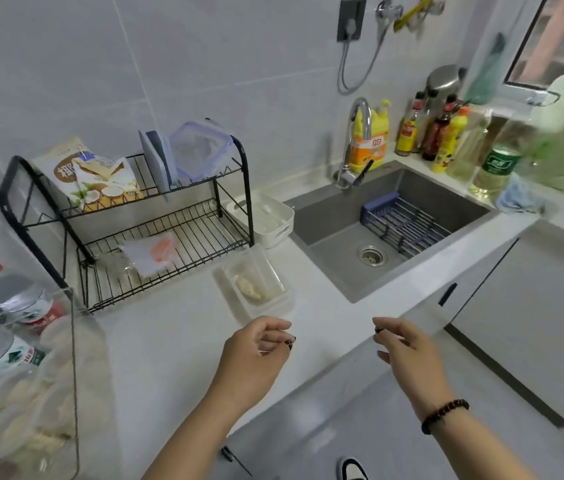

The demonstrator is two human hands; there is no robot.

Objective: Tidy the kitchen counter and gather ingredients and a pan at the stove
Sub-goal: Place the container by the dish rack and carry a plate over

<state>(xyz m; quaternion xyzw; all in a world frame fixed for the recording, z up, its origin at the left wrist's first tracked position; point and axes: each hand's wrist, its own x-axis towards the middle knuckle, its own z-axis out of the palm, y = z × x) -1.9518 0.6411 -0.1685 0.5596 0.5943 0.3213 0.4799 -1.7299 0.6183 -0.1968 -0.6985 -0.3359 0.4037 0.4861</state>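
Both hands hang over the front of the counter [176,341], empty, fingers loosely curled and pinching nothing. Left hand [256,344] sits just short of the clear plastic tray [253,285], which holds a pale lump of food; right hand [405,348] is off to the side, nearer the sink [391,216]. From the left hand the tray lies straight ahead and a little away from the body, its long axis running front to back, tilted slightly toward the dish rack [128,230]. By my reading the left hand is the nearer and would take the tray by its near short end.

On the rack's upper shelf lean two pouches [90,174] printed with halved coconuts; the large character on them is too blurred to read. A yellow detergent bottle [370,140] behind the tap [356,133] carries an orange label with red characters I cannot make out. Water bottles [7,306] with red caps stand at far left, labels illegible.
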